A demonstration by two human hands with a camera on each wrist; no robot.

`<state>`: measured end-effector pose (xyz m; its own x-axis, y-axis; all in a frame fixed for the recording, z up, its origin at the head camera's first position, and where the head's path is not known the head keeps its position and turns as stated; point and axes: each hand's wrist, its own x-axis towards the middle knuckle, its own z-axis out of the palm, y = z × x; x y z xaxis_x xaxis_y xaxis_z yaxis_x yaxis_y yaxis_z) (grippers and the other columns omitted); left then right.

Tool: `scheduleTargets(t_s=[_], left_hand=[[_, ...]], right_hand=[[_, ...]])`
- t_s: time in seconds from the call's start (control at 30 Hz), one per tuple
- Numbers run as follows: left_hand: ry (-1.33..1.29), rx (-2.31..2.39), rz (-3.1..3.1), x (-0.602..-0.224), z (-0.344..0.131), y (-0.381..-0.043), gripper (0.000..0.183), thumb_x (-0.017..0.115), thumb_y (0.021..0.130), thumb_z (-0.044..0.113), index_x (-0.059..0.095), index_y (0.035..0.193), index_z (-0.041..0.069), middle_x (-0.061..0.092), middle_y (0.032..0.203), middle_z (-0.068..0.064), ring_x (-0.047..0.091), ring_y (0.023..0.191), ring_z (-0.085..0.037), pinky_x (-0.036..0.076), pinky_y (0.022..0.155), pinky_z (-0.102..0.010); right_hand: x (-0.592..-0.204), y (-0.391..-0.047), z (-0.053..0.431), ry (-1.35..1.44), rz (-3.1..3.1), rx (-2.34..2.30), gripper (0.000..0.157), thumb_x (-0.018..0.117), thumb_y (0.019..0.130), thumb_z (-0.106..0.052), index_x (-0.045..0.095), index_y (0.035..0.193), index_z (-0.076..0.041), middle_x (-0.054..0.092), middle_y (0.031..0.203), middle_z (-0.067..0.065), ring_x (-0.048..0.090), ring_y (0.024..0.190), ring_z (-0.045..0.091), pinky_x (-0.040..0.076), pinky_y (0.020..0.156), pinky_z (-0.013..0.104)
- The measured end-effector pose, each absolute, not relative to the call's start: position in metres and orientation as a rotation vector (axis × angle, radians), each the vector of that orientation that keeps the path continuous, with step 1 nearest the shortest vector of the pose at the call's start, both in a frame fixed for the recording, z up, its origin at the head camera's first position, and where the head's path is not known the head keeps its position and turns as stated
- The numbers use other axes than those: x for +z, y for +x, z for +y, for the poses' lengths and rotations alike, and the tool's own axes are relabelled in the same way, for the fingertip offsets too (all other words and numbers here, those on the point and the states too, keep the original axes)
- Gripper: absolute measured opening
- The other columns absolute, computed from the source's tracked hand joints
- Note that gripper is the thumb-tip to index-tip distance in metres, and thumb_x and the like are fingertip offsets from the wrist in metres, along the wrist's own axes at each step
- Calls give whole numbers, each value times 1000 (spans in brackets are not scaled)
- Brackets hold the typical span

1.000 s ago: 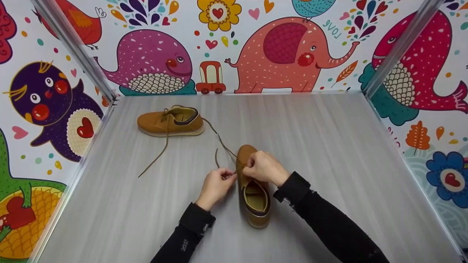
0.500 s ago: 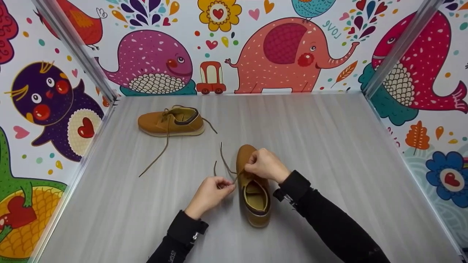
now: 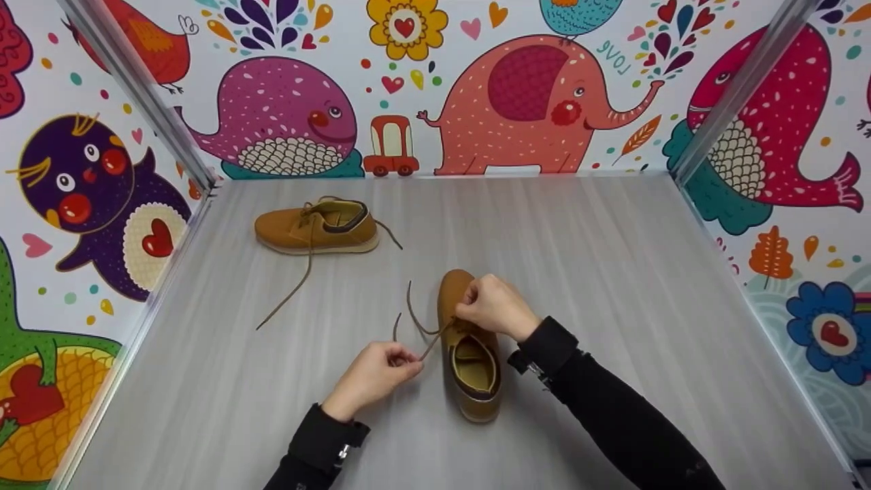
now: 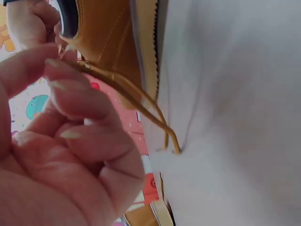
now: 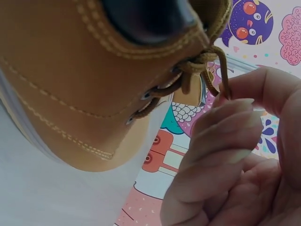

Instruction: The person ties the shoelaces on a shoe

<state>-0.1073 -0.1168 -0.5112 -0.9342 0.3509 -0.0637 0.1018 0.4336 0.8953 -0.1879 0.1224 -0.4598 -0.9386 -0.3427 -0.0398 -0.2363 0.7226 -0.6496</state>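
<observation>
A tan lace-up shoe [image 3: 478,407] stands on the floor, toe pointing away from me. On its left side my left hand [image 3: 371,376] pinches a brown shoelace [image 3: 433,345] between thumb and fingers, and the lace runs taut up to the eyelets. In the left wrist view, lace ends [image 4: 148,112] hang past the fingers toward the floor. My right hand [image 3: 498,307] is over the front of the shoe. The right wrist view shows it pinching a loop of lace [image 5: 224,70] beside a knot [image 5: 195,66] at the top eyelets.
The matching tan shoe [image 3: 282,231] lies farther back on the left, toe to the left, its laces trailing on the grey floor [image 3: 599,252]. Printed cartoon panels [image 3: 524,109] wall in the back and sides, with metal posts [image 3: 146,95] at the corners.
My left hand has drawn back toward me and to the left, pulling the lace away from the shoe. The lace end came clear of the far shoe. The right hand has barely moved.
</observation>
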Motion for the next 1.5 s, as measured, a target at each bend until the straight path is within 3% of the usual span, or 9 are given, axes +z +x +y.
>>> scheduleTargets(t_s=[0.63,0.8,0.93,1.07,1.2,1.5], left_hand=[[385,1264,2536,-509,-162,-97,8,75,86,14,70,81,10,59,69,6,54,63,-11,44,56,-25],[296,1467,2387,-500,-157,-99,16,73,92,21,73,92,5,70,80,-1,65,75,-23,49,64,-26],[229,1700,2262,-490,-147,-103,24,72,93,21,71,99,-2,74,87,-8,66,84,-32,51,70,-29],[130,1908,2127,-482,-137,-107,26,72,93,20,69,101,-4,73,87,-9,63,77,-23,48,67,-27],[9,2180,1845,-479,-130,-110,17,69,95,15,68,100,-1,72,85,-7,59,71,-14,45,65,-24],[-76,2471,1291,-480,-116,-110,7,59,100,10,65,98,7,71,89,-5,61,75,-12,47,68,-21]], right_hand=[[-458,-187,124,-503,2771,-1006,22,74,82,-16,63,64,-14,58,61,-6,49,51,8,39,49,25],[-458,-187,124,-524,2777,-1009,21,73,82,-14,63,64,-14,57,62,-6,48,51,8,39,50,25],[-458,-186,123,-532,2763,-1016,19,71,82,-13,63,64,-14,58,64,-5,47,51,9,39,50,25],[-460,-187,123,-531,2759,-1012,19,70,83,-12,63,65,-13,58,64,-5,47,52,9,39,51,25],[-460,-186,122,-533,2771,-1004,18,71,82,-13,63,66,-13,58,66,-5,48,53,9,40,52,26],[-460,-187,121,-505,2767,-994,17,73,83,-14,65,68,-13,59,69,-4,50,56,10,42,53,26]])
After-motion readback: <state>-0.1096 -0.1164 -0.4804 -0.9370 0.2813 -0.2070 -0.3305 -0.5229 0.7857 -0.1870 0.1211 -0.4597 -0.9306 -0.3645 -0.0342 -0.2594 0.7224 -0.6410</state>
